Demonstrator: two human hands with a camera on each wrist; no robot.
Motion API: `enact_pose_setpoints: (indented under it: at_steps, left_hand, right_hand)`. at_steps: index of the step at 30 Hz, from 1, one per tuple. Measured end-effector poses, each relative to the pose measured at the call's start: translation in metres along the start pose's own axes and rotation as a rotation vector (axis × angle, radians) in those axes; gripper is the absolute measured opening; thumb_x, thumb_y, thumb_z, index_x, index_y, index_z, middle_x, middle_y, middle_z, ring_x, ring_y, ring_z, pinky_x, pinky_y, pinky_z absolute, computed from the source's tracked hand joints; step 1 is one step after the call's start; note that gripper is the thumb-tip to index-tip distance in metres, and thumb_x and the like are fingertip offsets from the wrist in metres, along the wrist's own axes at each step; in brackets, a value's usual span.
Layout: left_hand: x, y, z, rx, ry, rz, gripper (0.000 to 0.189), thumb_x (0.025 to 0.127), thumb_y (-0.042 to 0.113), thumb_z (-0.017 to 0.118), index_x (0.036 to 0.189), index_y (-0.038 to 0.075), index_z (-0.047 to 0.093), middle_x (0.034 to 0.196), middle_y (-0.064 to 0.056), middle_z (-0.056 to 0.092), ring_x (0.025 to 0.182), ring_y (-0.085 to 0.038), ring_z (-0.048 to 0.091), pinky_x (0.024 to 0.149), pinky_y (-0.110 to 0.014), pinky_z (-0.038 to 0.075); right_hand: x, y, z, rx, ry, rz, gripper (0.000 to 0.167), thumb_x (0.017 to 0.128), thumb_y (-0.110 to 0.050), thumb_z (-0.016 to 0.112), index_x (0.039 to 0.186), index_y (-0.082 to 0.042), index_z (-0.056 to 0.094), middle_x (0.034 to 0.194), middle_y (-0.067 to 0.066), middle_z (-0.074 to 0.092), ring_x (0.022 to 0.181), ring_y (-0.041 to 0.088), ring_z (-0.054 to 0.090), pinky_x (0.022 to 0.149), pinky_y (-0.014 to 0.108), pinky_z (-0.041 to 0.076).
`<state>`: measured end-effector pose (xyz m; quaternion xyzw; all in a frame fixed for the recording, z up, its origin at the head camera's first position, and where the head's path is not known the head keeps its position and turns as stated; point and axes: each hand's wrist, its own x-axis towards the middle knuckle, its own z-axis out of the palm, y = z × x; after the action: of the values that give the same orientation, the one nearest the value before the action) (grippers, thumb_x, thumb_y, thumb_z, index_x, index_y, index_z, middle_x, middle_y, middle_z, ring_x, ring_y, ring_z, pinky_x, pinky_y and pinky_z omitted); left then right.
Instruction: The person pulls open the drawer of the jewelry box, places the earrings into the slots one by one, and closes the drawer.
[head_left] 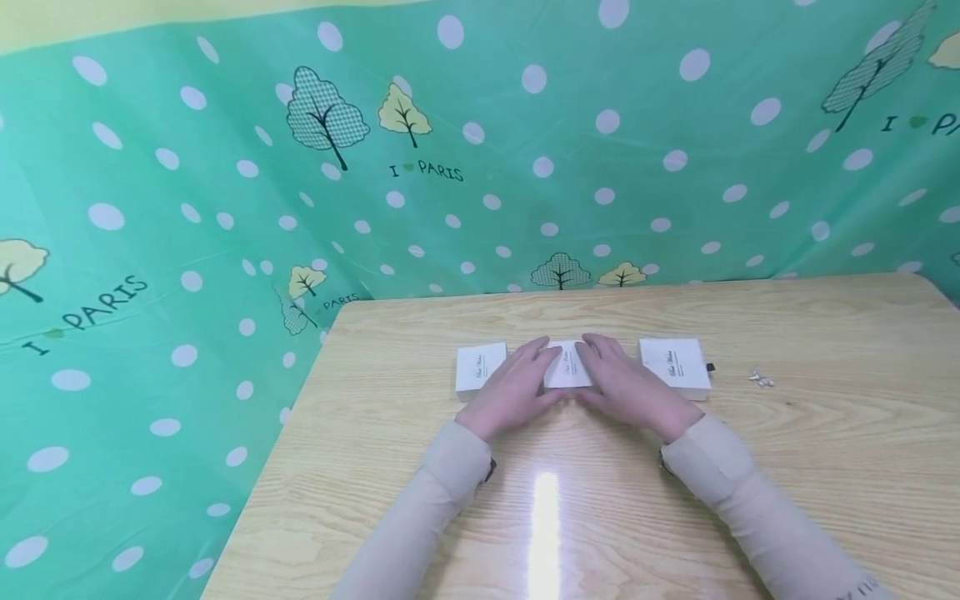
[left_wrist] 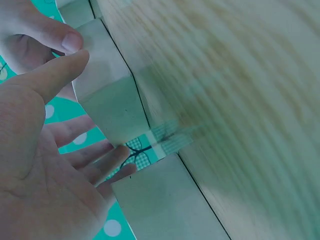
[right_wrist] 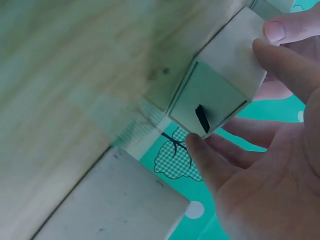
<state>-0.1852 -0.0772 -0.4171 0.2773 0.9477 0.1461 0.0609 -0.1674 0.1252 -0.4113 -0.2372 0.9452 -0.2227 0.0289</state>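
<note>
Both hands are at a small white drawer box (head_left: pixel 566 373), the middle one of three white boxes in a row on the table. My left hand (head_left: pixel 516 390) holds its left end, thumb at the near side and fingers stretched round toward the back. At the right end my right hand (head_left: pixel 632 390) holds it in mirror fashion. The two thumb tips lie close together on the near side (left_wrist: pixel 102 67). A black pull tab (right_wrist: pixel 202 119) sticks out of the box's right end in the right wrist view. Dark lettering shows on its top between the hands.
Another white box (head_left: pixel 480 364) sits to the left, partly behind the left hand. The third white box (head_left: pixel 677 365), with a black tab (head_left: pixel 711 367), stands to the right. Beyond it lies a cluster of small whitish pieces (head_left: pixel 761 378). A green dotted cloth (head_left: pixel 480 167) hangs behind the wooden table (head_left: pixel 825 467).
</note>
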Motion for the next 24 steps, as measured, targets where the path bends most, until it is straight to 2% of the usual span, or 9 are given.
enact_pose_setpoints:
  at_steps: [7, 18, 24]
  left_hand:
    - [0.0025, 0.0013, -0.0015, -0.033, -0.014, -0.013, 0.070, 0.094, 0.040, 0.066, 0.151, 0.010, 0.039, 0.161, -0.014, 0.027, 0.149, -0.027, 0.028, 0.119, -0.043, 0.030]
    - [0.0074, 0.0039, -0.0039, -0.068, -0.002, -0.013, 0.068, 0.091, 0.037, 0.071, 0.146, 0.006, 0.046, 0.154, -0.015, 0.036, 0.140, -0.028, 0.041, 0.114, -0.039, 0.039]
    - [0.0065, 0.0059, -0.0052, -0.093, -0.014, -0.003, 0.068, 0.089, 0.029, 0.075, 0.145, 0.004, 0.047, 0.150, -0.014, 0.039, 0.131, -0.027, 0.050, 0.110, -0.034, 0.044]
  right_hand:
    - [0.0053, 0.0000, 0.0010, -0.005, 0.021, 0.011, 0.078, 0.090, -0.033, 0.072, 0.144, 0.012, 0.039, 0.151, 0.034, 0.033, 0.140, 0.047, 0.033, 0.112, 0.060, 0.035]
    - [0.0065, -0.0024, 0.0012, 0.024, 0.033, 0.034, 0.074, 0.086, -0.024, 0.077, 0.142, 0.011, 0.043, 0.150, 0.032, 0.035, 0.137, 0.047, 0.038, 0.109, 0.060, 0.038]
    - [0.0048, -0.0009, 0.0011, 0.062, 0.037, 0.042, 0.074, 0.083, -0.018, 0.080, 0.141, 0.011, 0.045, 0.147, 0.030, 0.039, 0.133, 0.046, 0.042, 0.108, 0.058, 0.041]
